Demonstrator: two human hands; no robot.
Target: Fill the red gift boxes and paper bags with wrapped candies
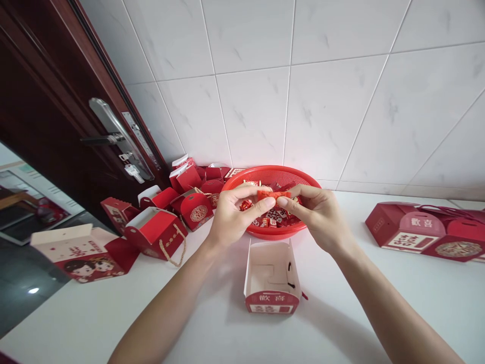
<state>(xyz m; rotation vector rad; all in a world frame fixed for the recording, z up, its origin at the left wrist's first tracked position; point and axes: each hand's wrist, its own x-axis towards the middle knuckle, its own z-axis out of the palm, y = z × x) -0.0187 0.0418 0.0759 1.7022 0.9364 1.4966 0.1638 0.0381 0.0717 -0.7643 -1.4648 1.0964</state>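
Observation:
Between the thumbs and fingers of both hands is a small red-wrapped candy (273, 194), held level above a red plastic basket (273, 172). My left hand (238, 210) pinches its left end and my right hand (320, 210) pinches its right end. Several wrapped candies (278, 216) in red, white and gold lie in the basket, partly hidden by my hands. Nearer to me stands an open red and white gift box (272, 278), its cream inside facing up with nothing in it. A dark cord end shows at its right side.
Several open red gift boxes (155, 232) crowd the table's left side, one with a rope handle. Closed gift boxes (424, 232) stand at the right. Behind the white table (329, 323) rises a tiled wall (250, 116); a dark door (56, 76) with keys is at left.

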